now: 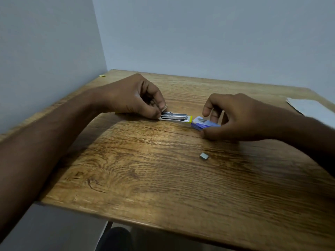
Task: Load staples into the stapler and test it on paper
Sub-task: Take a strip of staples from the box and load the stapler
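Observation:
A small metal stapler (176, 118) with a yellow tip lies flat on the wooden table (145, 169) near the middle. My left hand (137, 96) pinches its rear end between thumb and fingers. Right beside the stapler's yellow tip sits a blue staple box (204, 123), and my right hand (235, 116) grips it between thumb and fingers. A short strip of staples (204, 155) lies loose on the table, nearer to me than the box. White paper (308, 107) rests at the table's far right edge.
The table stands in a corner, with pale walls at the left and the back. A tiny yellow scrap (102, 75) lies at the far left corner. Below the table's near edge a dark shape (116, 238) shows.

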